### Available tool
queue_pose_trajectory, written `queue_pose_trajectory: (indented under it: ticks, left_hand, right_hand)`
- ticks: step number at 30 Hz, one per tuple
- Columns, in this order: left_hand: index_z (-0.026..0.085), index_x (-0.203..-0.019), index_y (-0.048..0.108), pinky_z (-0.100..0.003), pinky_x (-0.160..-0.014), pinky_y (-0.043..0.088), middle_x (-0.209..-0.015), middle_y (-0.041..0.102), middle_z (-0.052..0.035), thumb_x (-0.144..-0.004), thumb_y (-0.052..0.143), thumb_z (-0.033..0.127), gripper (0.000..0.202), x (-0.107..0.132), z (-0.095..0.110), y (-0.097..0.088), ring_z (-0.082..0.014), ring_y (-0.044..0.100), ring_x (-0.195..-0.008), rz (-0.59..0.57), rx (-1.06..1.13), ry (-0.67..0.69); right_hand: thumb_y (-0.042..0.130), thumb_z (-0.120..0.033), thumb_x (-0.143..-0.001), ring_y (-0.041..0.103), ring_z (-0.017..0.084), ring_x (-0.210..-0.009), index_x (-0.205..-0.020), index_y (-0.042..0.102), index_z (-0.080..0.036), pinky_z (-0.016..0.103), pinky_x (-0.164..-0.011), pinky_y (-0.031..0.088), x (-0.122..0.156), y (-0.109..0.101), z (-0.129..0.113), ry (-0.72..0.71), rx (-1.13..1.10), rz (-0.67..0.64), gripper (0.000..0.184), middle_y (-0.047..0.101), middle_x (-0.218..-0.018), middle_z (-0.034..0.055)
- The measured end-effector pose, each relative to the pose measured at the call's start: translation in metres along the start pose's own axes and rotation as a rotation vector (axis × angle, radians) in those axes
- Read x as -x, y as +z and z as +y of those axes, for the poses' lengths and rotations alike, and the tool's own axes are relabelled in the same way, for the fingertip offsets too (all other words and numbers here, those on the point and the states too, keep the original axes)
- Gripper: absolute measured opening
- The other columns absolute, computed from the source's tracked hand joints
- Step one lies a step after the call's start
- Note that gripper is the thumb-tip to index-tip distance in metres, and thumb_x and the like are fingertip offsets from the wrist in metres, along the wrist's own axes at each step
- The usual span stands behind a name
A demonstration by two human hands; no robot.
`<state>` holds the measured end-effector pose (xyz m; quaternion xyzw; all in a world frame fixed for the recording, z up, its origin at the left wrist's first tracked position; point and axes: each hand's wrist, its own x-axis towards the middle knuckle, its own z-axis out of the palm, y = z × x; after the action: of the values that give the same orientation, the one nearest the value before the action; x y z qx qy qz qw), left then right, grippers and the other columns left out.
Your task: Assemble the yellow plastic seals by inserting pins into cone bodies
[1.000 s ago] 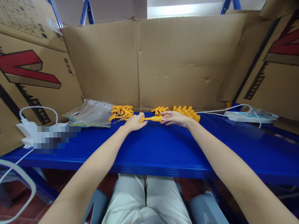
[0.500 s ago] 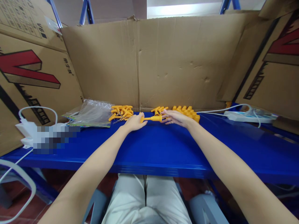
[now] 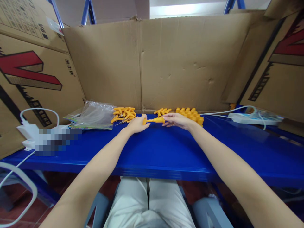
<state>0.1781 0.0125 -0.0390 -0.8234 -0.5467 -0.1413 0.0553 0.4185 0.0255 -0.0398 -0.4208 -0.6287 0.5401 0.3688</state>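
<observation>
My left hand (image 3: 137,124) is closed around the left end of a yellow plastic threaded rod (image 3: 150,120), which lies level just above the table. A thicker ribbed sleeve with a flange (image 3: 159,120) forms the rod's right part. At that flanged end, the fingertips of my right hand (image 3: 177,120) close on the piece, thumb above and fingers below. Behind the rod are several yellow T-shaped handles (image 3: 162,111). Left of my left hand lies a heap of similar yellow handles (image 3: 124,113) with thin metal chains. Stubby yellow pieces (image 3: 190,114) stand grouped behind my right hand.
Clear plastic bags (image 3: 95,115) lie on the blue table (image 3: 152,152) at the left. White chargers and cables (image 3: 28,134) sit farther left. A white power strip (image 3: 254,118) is at the right. Cardboard panels (image 3: 185,63) wall in the back, with printed boxes on both sides.
My right hand's fingers have drawn together at the flanged end, where they were more spread before. My left hand and the rod have barely moved.
</observation>
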Motion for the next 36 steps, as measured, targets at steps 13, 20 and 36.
queue_pose_trajectory:
  ticks: [13, 20, 36]
  left_hand:
    - [0.02, -0.11, 0.05, -0.032, -0.069, 0.044, -0.09, 0.068, -0.0099, -0.086, 0.044, 0.047, 0.036, 0.001, 0.0, 0.0, -0.0279, 0.065, -0.086, 0.006, 0.006, 0.003]
    - [0.021, -0.109, 0.051, -0.032, -0.069, 0.044, -0.088, 0.067, -0.0089, -0.085, 0.045, 0.047, 0.036, 0.001, 0.0, 0.0, -0.0268, 0.065, -0.084, 0.012, 0.015, 0.003]
    - [0.021, -0.107, 0.051, -0.031, -0.066, 0.043, -0.086, 0.067, -0.008, -0.085, 0.045, 0.047, 0.034, 0.001, 0.001, -0.001, -0.0262, 0.065, -0.082, 0.013, 0.018, 0.0]
  right_hand:
    - [0.059, -0.031, -0.091, 0.07, 0.015, -0.073, -0.1, 0.063, -0.015, 0.028, -0.074, 0.056, 0.003, 0.008, -0.002, 0.024, 0.013, 0.056, 0.019, 0.071, -0.103, 0.0106]
    - [0.051, -0.027, -0.094, 0.07, 0.015, -0.085, -0.115, 0.059, -0.019, 0.03, -0.084, 0.054, 0.011, 0.006, -0.011, 0.038, 0.008, 0.003, 0.024, 0.063, -0.126, 0.0118]
    - [0.073, -0.018, -0.077, 0.071, 0.015, -0.081, -0.111, 0.062, -0.016, 0.025, -0.073, 0.057, 0.002, 0.003, -0.002, -0.033, -0.022, -0.027, 0.035, 0.067, -0.117, 0.0123]
